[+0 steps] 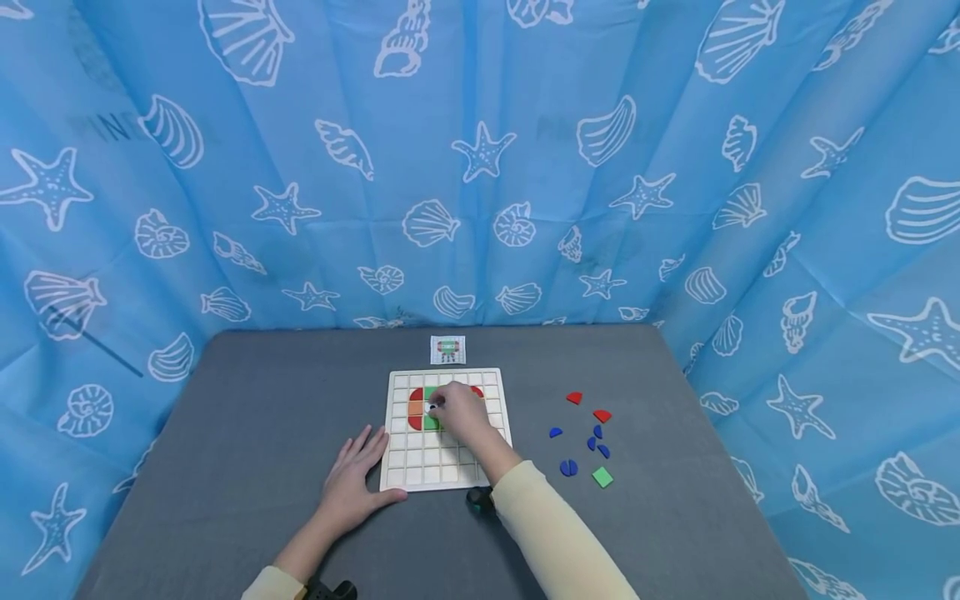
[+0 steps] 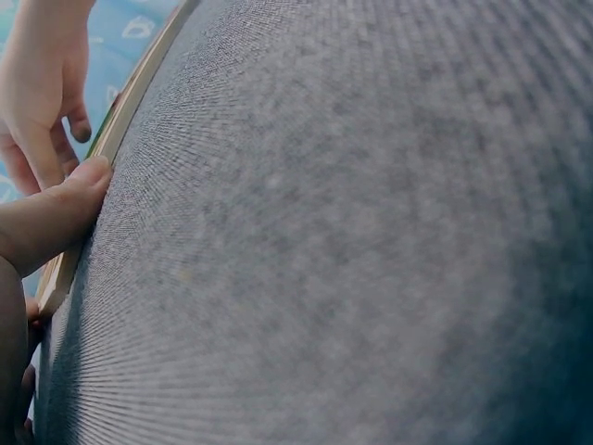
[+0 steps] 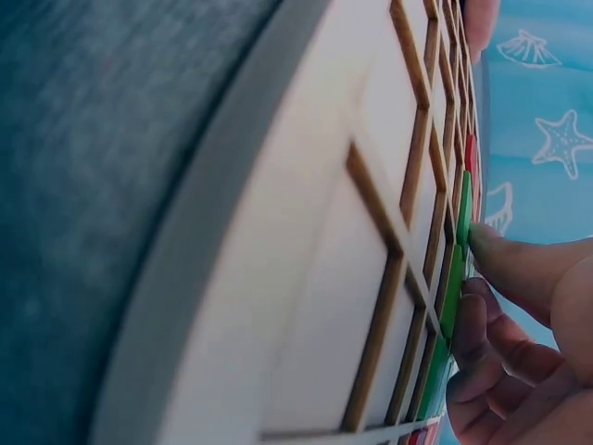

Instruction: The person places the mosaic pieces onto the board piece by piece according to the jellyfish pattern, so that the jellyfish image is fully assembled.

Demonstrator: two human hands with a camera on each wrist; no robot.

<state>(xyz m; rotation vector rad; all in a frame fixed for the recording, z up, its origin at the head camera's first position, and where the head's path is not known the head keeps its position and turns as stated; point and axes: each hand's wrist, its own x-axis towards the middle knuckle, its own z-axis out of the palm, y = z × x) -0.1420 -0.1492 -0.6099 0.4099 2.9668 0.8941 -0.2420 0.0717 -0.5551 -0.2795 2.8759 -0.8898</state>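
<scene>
A square white grid board (image 1: 427, 477) lies on the table with coloured tiles set in its cells. My left hand (image 1: 351, 483) rests at the board's near left corner, fingers spread along the left edge and thumb against the front edge. Over the upper middle of the board, my right hand (image 1: 461, 410) pinches a small white-and-black piece (image 1: 432, 407) between thumb and fingers, right at the cells. Around it show red quarter-round tiles (image 1: 416, 423), an orange square (image 1: 415, 407) and green tiles (image 1: 431, 423). The right hand hides part of the pattern.
A small picture card (image 1: 447, 350) lies behind the board. To the right are loose red quarter-round tiles (image 1: 602, 415), several blue half-round pieces (image 1: 556, 432) and a green square tile (image 1: 602, 477). A blue shell-print curtain (image 1: 480, 208) hangs behind the grey table (image 1: 285, 392).
</scene>
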